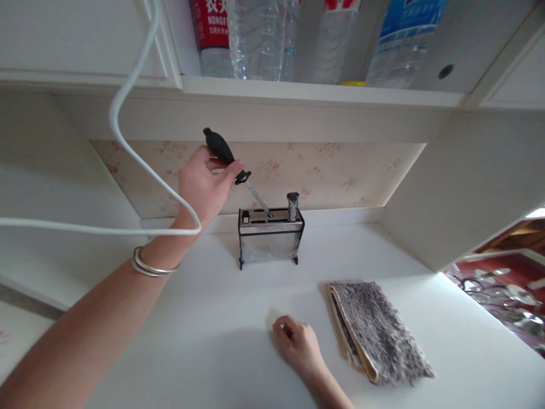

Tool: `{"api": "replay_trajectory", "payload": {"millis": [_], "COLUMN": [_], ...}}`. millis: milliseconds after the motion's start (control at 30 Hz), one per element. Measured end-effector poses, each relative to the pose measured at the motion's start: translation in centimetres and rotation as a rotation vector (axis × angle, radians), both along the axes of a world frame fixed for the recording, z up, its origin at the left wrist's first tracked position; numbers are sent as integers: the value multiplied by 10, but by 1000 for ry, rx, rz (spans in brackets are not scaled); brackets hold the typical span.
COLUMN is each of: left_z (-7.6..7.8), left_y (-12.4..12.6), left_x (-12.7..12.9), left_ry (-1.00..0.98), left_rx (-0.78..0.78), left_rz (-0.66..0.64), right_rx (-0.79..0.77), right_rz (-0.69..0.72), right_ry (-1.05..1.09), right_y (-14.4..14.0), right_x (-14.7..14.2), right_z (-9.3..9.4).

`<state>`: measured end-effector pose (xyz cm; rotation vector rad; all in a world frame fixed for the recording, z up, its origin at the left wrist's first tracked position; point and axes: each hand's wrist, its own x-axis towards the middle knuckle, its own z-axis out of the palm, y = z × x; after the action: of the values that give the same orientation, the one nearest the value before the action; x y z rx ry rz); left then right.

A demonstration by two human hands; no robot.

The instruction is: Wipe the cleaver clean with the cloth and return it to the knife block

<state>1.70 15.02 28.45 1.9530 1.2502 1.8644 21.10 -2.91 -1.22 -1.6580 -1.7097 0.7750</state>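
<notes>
My left hand point(206, 184) is closed around the black handle of a honing steel point(220, 147), which slants down to the right. The rod's tip meets the top of a slim metal knife block point(270, 241) with black edges, at one of its openings; how far it goes in I cannot tell. At the block's right end stands a short, worn grey handle point(292, 205) with a dark top. My right hand point(300, 343) rests on the white counter in front of the block, its fingers curled in with nothing visible in them.
A folded, fuzzy grey cloth point(378, 329) lies right of my right hand. A white cable point(140, 162) hangs across my left wrist. Above, a shelf point(298, 94) holds several plastic bottles point(258, 40). Side panels and a floral-papered wall enclose the counter.
</notes>
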Motion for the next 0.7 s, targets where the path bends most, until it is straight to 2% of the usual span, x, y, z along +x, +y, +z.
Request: {"api": "replay_trajectory", "payload": {"millis": [167,333,433,533,700], "left_z": [10,19,21,11,-27], "left_y": [10,38,56,69,80], "left_x": [19,36,45,53,60], "left_ry": [136,188,311,454,462], "left_rx": [18,-18,-6,-49,-250], "left_rz": [51,45,21,-17,-132], "right_rx": [4,4,4,11,27], "right_rz": [-4,11,14,14,8], "right_ry": [-41,-64,-84,-88,-93], "right_y": [0,-1,-1,0,0], "right_x": [0,0,-1,-1,-1], "right_z": [1,2,2,1,-1]}}
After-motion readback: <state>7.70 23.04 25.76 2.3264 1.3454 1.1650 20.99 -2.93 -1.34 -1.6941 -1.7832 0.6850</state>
